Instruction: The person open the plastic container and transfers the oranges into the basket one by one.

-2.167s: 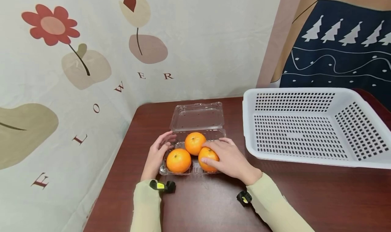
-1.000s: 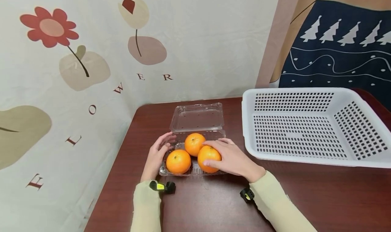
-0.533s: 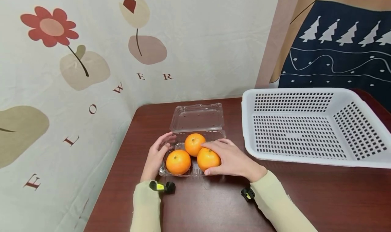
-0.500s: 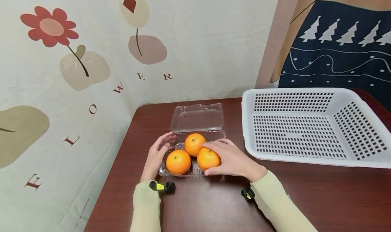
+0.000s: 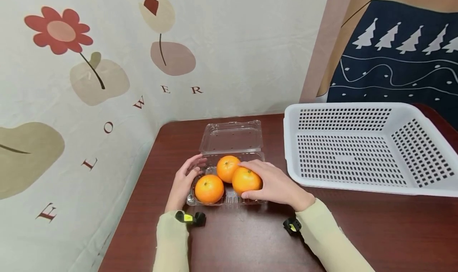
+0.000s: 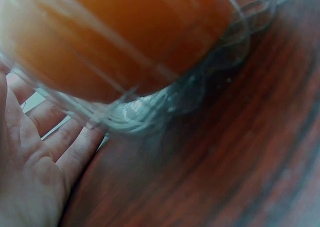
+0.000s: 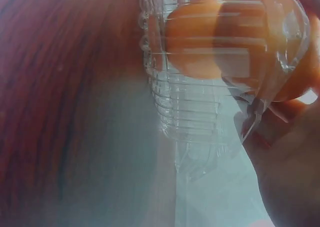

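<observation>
A clear plastic clamshell container (image 5: 232, 201) lies on the table with its lid (image 5: 231, 137) folded back. Two oranges, one at the left (image 5: 209, 189) and one at the back (image 5: 228, 169), sit in its tray. My right hand (image 5: 277, 184) grips a third orange (image 5: 247, 181) at the tray's right side, thumb in front and fingers over the top and far side. In the right wrist view, oranges (image 7: 192, 42) show through the ribbed clear wall. My left hand (image 5: 183, 182) rests against the tray's left side, its fingers fairly straight along the plastic in the left wrist view.
A white perforated plastic basket (image 5: 352, 187) stands on the dark red-brown table (image 5: 236, 244), right of the container. Behind the table hangs a pale cloth (image 5: 247, 57) printed with flowers and letters, and at the right a dark blue tree-patterned part.
My right hand and the orange it holds have shifted slightly right and away, and the orange appears a little higher. The left hand and the other two oranges have stayed in place.
</observation>
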### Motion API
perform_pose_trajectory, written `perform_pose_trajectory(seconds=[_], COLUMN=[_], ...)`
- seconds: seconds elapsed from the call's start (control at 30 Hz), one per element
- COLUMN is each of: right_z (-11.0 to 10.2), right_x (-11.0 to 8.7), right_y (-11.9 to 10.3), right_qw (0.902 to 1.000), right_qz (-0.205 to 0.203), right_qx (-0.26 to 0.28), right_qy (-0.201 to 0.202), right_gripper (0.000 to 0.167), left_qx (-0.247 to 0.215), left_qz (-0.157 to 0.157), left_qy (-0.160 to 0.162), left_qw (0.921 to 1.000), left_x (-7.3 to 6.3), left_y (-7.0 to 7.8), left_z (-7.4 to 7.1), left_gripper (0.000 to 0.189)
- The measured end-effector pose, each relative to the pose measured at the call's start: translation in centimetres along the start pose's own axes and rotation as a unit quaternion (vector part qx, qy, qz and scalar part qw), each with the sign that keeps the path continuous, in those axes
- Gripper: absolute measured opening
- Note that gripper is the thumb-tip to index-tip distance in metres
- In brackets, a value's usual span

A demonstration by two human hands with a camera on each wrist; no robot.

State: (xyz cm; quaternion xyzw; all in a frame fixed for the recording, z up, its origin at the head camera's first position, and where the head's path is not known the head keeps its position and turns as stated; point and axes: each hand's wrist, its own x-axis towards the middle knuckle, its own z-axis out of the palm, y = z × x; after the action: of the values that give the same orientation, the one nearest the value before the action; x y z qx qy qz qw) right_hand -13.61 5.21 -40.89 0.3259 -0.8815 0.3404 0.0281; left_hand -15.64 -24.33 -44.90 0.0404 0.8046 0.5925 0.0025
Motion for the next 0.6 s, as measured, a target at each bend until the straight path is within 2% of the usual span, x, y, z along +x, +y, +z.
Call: perform_pose_trajectory(seconds=[0.13, 0.37, 0.6], right_z=[-0.3, -0.4, -0.1], right_x=[-0.1, 0.1, 0.1], right_y=[0.0, -0.1, -0.6], right_qw=[0.9994, 0.9979, 0.9972], right_qz=[0.013, 0.005, -0.019], right_qx=[0.022, 0.033, 0.026], right_qy=[0.022, 0.056, 0.068], right_gripper=[0.070, 0.069, 0.067], left_qx=[-0.004, -0.015, -0.009], left_qz=[-0.002, -0.005, 0.008], left_qy=[-0.002, -0.003, -0.010], left_qw=[1.0000, 0.9999, 0.9999], left_x=[-0.1, -0.7, -0.7], left_y=[0.3, 2.4, 2.4], left_z=[-0.1, 0.2, 0.2], left_gripper=[0.036, 0.037, 0.038])
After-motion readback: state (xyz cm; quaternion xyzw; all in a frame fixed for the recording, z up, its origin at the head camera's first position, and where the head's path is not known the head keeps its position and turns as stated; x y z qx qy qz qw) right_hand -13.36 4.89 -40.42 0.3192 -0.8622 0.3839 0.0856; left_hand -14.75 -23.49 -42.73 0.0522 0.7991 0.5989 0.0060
